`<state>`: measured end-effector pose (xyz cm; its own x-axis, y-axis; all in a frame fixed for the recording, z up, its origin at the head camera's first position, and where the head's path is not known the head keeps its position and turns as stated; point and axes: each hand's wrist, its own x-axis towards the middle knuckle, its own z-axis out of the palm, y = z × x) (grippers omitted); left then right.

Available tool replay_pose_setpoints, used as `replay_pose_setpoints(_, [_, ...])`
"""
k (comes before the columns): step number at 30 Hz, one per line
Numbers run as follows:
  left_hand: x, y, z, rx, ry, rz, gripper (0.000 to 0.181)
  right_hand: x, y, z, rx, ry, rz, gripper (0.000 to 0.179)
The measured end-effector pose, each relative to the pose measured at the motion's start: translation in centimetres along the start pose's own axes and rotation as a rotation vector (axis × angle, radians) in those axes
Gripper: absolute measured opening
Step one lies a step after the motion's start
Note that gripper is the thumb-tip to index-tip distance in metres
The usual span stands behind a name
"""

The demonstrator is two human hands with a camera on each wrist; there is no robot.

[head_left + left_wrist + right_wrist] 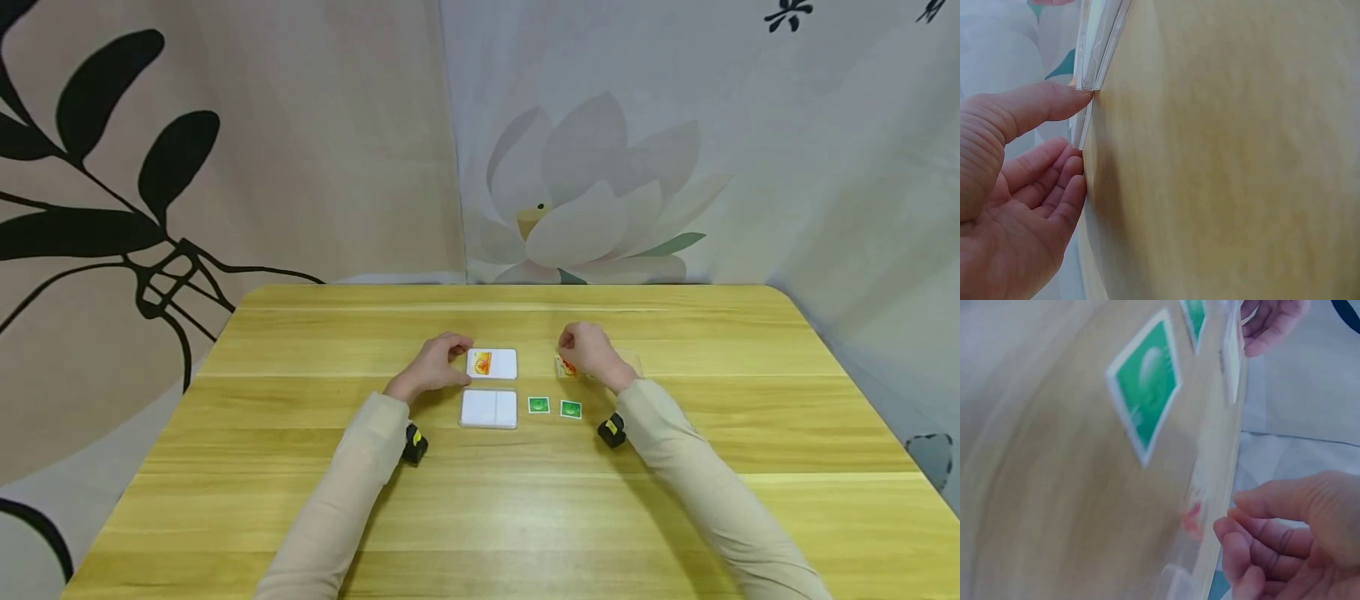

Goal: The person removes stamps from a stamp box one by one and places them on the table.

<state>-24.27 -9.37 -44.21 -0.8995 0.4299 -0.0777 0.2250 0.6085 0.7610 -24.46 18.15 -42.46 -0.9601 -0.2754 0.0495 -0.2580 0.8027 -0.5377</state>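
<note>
My left hand (435, 362) holds the left end of a flat clear case with a white insert (504, 364), an orange picture stamp (482, 363) on its left half. In the left wrist view the thumb (1054, 106) lies by one corner, the fingertips (1072, 187) at the other. My right hand (592, 350) is above another orange-red stamp (566, 367), which lies at the left end of a clear plastic piece (634, 362). Its fingers are curled, thumb tip close to the index finger, with nothing visible between them in the right wrist view (1285, 531).
A second clear case with a white insert (489, 409) lies just in front of the first. To its right are two green stamps with white borders, one (538, 405) nearer the case and one (571, 409) farther right. All lie on a wooden table (495, 517) before a patterned curtain.
</note>
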Motion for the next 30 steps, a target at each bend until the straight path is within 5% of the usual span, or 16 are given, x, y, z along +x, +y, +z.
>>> replay_pose_setpoints(30, [0.0, -0.1, 0.0, -0.007, -0.002, 0.002, 0.06, 1.8, -4.8, 2.3, 0.165, 0.007, -0.068, 0.008])
